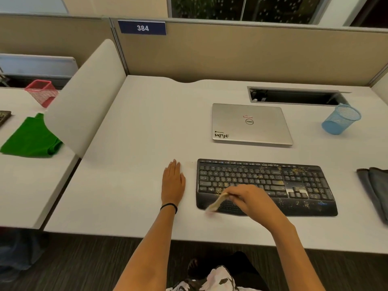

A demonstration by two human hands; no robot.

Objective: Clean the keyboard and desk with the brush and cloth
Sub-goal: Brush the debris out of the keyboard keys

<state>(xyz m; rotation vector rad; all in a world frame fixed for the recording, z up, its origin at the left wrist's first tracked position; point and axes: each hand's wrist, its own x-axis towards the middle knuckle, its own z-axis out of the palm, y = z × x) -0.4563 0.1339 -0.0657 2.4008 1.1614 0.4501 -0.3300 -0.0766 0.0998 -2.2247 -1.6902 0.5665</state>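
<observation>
Fingers of our right hand (pixel 252 199) clamp the brush (pixel 216 203) over the keyboard (pixel 304 179). Left hand (pixel 173 183) flat, fingers together.

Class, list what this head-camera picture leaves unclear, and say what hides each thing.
All in the head view:
1. Brush: motion-blurred, its handle buried in the right hand.
2. Grey cloth: cut off by the picture's right edge.
3. Keyboard: key legends too small; the right hand covers some lower-left keys.
4. Green cloth: one corner behind the white divider.

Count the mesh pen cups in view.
2. The red cup sits on the left neighbouring desk; the blue cup sits right of the laptop. The divider may hide more.
</observation>
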